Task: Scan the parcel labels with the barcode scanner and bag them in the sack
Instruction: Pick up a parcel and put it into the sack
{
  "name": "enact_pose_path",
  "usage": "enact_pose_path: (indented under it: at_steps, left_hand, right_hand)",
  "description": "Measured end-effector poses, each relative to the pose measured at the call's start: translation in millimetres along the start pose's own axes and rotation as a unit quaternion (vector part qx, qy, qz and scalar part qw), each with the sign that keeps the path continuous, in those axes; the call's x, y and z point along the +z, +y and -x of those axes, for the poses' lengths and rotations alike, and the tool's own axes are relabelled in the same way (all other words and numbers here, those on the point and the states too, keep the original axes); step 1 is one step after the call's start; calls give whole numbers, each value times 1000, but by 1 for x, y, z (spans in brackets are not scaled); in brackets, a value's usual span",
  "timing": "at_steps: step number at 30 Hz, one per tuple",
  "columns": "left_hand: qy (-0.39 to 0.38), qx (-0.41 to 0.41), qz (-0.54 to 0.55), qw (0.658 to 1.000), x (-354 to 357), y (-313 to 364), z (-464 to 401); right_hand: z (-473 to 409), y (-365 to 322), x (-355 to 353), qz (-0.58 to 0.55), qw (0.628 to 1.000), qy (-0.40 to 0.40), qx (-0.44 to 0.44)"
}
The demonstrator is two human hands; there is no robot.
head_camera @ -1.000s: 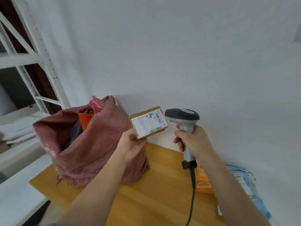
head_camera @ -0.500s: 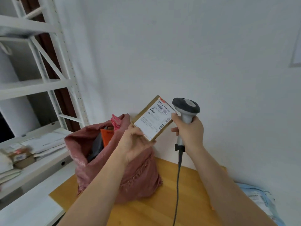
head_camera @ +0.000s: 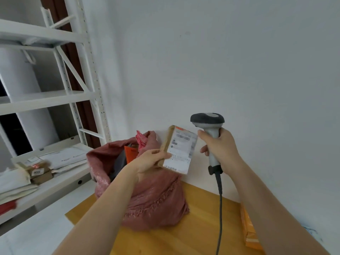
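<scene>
My left hand (head_camera: 150,161) grips a small brown cardboard parcel (head_camera: 179,150) by its lower left edge, white label facing me, held upright above the sack. My right hand (head_camera: 219,147) holds the grey barcode scanner (head_camera: 208,126) by its handle, just right of the parcel, its head level with the parcel's top and its cable hanging down. The pink woven sack (head_camera: 156,201) stands open on the wooden table (head_camera: 193,234) against the wall; an orange parcel (head_camera: 130,153) and dark items show inside its mouth.
An orange parcel (head_camera: 250,230) lies on the table at the right, partly behind my right arm. White metal shelving (head_camera: 55,100) stands at the left, its low shelf carrying small cardboard boxes (head_camera: 38,172) and stacked white envelopes (head_camera: 66,159). A white wall is close behind.
The view has swung left and up, showing more shelving. The parcel has turned more upright and dropped lower beside the scanner, closer to the sack's mouth.
</scene>
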State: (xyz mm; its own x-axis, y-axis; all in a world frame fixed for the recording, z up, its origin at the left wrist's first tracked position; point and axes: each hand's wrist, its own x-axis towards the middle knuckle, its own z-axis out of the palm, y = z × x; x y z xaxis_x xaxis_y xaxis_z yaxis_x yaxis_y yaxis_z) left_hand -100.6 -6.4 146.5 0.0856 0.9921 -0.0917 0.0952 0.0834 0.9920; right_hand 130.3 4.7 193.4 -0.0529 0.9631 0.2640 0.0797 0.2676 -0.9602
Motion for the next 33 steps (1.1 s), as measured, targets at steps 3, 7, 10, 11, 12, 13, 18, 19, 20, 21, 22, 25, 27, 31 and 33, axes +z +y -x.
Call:
enact_pose_path:
  at_steps: [3, 7, 10, 11, 12, 13, 18, 19, 20, 21, 22, 25, 27, 31, 33]
  left_hand:
    - [71, -1, 144, 987, -3, -11, -3]
    - [128, 14, 239, 963, -5, -23, -7]
    - [158, 21, 279, 947, -6, -28, -8]
    - [162, 24, 292, 942, -8, -30, -8]
    - [164, 27, 303, 938, -9, -32, -8]
    - [166, 28, 310, 936, -10, -34, -8]
    - [205, 4, 311, 928, -13, -38, -6]
    - [212, -3, 309, 927, -14, -38, -5]
    - [216, -11, 306, 927, -14, -38, -5]
    - [220, -20, 299, 928, -14, -38, -4]
    - [224, -31, 293, 929, -15, -39, -4]
    - [235, -57, 287, 927, -16, -41, -1]
    - [235, -66, 289, 926, -17, -42, 0]
    - [242, -79, 293, 921, -18, -45, -1]
    - [247, -82, 295, 919, -18, -47, -2]
  right_hand:
    - [12, -19, -4, -17, 994, -93, 56]
    - [33, -41, -5, -61, 980, -180, 60]
    - [45, -54, -7, -62, 976, -204, 45]
    - [48, -58, -8, -60, 975, -209, 43]
    - [51, -61, -10, -58, 975, -212, 41]
    - [54, -63, -11, -57, 974, -214, 39]
    - [64, -71, -16, -42, 974, -223, 22]
    - [65, -72, -17, -38, 974, -224, 17]
    - [66, -73, -17, -31, 974, -224, 11]
    - [67, -74, -18, -22, 974, -224, 6]
    - [68, -74, -18, -15, 974, -224, 3]
    - [70, -75, -19, -14, 975, -223, -3]
    - [71, -76, -19, -14, 975, -221, -4]
    - [71, -77, -19, -21, 976, -217, -5]
    - [71, -77, -19, -15, 975, -220, -1]
